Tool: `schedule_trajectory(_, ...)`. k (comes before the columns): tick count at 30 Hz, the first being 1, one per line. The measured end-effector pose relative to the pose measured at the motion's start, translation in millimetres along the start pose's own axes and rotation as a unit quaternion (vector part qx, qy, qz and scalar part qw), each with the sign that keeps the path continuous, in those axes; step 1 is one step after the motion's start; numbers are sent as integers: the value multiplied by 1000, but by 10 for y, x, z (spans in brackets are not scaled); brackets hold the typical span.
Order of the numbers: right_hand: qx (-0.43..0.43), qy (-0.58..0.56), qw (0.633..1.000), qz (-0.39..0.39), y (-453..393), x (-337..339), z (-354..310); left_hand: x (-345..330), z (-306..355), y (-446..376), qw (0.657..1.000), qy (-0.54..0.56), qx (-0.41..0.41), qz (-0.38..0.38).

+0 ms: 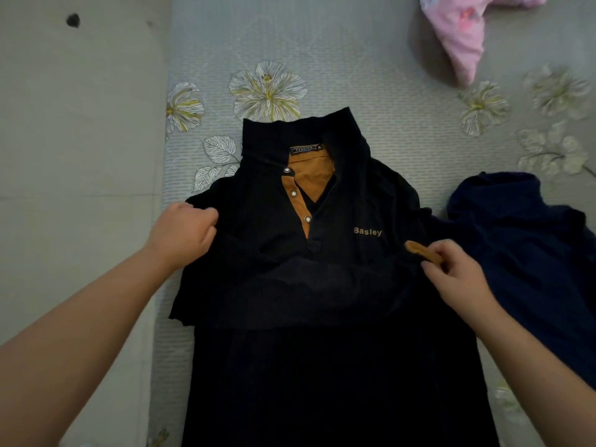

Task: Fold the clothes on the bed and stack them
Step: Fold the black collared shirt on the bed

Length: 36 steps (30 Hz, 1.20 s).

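Observation:
A black polo shirt (322,301) with an orange placket, orange inner collar and the word "Basley" on its chest lies face up on the bed, collar away from me. My left hand (183,232) grips the shirt's left shoulder and sleeve. My right hand (451,269) pinches the right sleeve at its orange cuff trim. A fold of fabric bunches across the chest between my hands. A crumpled dark navy garment (522,240) lies to the right, touching the shirt.
The bed has a grey sheet with white flower prints (267,91). A pink garment (458,37) lies at the far right corner. The bed's left edge runs along a pale tiled floor (77,156).

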State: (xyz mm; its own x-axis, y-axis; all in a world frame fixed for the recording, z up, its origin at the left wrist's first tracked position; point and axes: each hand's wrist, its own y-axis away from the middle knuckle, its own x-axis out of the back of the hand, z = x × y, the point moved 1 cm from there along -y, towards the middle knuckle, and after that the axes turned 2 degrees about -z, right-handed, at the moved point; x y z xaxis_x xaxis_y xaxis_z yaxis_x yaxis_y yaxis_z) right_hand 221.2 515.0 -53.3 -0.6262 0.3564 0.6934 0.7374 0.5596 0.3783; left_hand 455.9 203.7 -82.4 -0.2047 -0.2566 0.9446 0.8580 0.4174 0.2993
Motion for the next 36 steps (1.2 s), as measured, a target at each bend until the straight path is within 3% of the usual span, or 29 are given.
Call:
schedule_trajectory(5, -68, -179, 981, 40, 17, -83, 124, -64, -366, 119, 979, -37, 201, -1)
schedule_trajectory(8, -122, -247, 958, 77, -95, -165, 111, -200, -350, 72, 962, -21, 272, 11)
schedule_trajectory(10, -173, -250, 948, 94, -180, -183, 99, -250, -277, 19, 953, -2, 302, 31)
schedule_trajectory(12, -185, -168, 964, 93, -232, -187, 79, -269, -192, 23, 944, 30, 324, 63)
schedule_trajectory(14, -174, -76, 978, 82, -252, -192, 58, -248, -58, 73, 946, 65, 299, 108)
schedule_trajectory(17, -165, 21, 985, 44, -229, -213, -43, -304, 311, 248, 974, 100, 138, 147)
schedule_trajectory(19, -121, 62, 990, 43, -194, -211, -92, -458, 553, 418, 991, 92, 72, 69)
schedule_trajectory(21, -32, 41, 996, 69, -140, -173, -151, -598, 652, 582, 992, 82, 86, -42)
schedule_trajectory(24, 49, -55, 989, 132, -98, -104, -221, -732, 663, 683, 990, 61, 105, -72)
schedule_trajectory(26, 21, -65, 987, 147, -102, -114, -158, -728, 674, 676, 985, 79, 126, -85)
schedule_trajectory(30, -143, 116, 980, 82, -23, -172, 150, -768, 693, 702, 986, 85, 135, -54)
schedule_trajectory(34, -145, 131, 974, 118, 337, -59, 489, -741, 817, 674, 981, 95, 164, -51)
schedule_trajectory(36, -170, 124, 967, 140, 634, 12, 726, -705, 979, 655, 985, 109, 132, -13)
